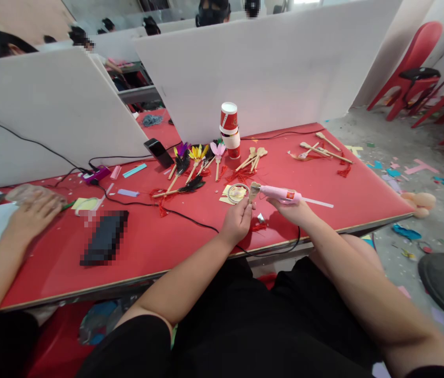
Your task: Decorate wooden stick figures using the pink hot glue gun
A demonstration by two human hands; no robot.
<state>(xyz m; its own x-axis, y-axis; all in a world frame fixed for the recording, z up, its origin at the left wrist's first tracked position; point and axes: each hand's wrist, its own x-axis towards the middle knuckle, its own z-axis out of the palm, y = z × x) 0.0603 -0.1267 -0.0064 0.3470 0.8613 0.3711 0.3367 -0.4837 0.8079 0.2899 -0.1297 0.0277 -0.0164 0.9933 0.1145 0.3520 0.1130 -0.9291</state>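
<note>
My left hand (236, 222) is closed around a small wooden stick with a flared, pale head (254, 190); the fingers cover its lower part. A pink hot glue gun (281, 194) is in my right hand (293, 211), its nozzle pointing left at the flared head. Whether the tip touches the wood I cannot tell. From the gun's back end sticks out a whitish glue stick (319, 202). Just left of the wooden piece, a clear ring (239, 193) rests on yellowish paper pieces (226, 199). Red tassel threads (259, 227) lie below my hands.
Petal-topped sticks (198, 153), plain wooden sticks (259, 157) and stacked paper cups (229, 128) stand or lie behind. More sticks (326, 149) are at right. A black cable (175, 212) crosses the red table (147, 244). Another person's hand (35, 212) is at left. White partitions (269, 73) border the back.
</note>
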